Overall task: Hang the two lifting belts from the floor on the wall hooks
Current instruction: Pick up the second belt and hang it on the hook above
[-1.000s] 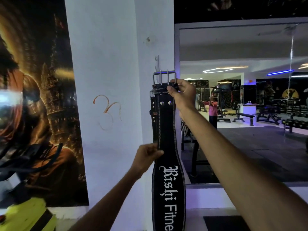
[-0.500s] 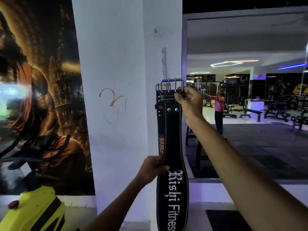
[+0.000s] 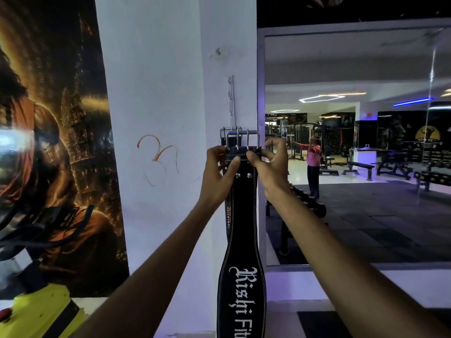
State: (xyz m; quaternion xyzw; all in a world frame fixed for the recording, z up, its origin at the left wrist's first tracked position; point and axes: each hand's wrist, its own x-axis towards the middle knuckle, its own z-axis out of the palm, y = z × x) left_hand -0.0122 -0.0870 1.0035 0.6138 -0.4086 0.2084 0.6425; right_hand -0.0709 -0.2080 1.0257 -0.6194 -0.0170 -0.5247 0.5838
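A black lifting belt [image 3: 242, 215] with white lettering hangs upright against the white pillar, its steel buckle [image 3: 241, 140] at the top. My left hand [image 3: 219, 174] and my right hand [image 3: 268, 167] both pinch its top end just below the buckle. A second black belt [image 3: 228, 213] with "Universal" printed on it sits right behind it, mostly hidden; its buckle [image 3: 225, 131] shows a little higher and to the left. A thin metal hook strip [image 3: 231, 98] is fixed to the pillar just above the buckles. Whether either buckle rests on a hook I cannot tell.
A large wall mirror [image 3: 353, 142] to the right reflects the gym, benches and a person in pink. A dark poster [image 3: 53, 142] covers the wall at left. A yellow and black machine [image 3: 41, 313] stands at the lower left. A dumbbell rack [image 3: 305, 203] sits by the mirror.
My left hand has risen from the belt's middle to its top end, beside my right hand. The view has shifted upward a little.
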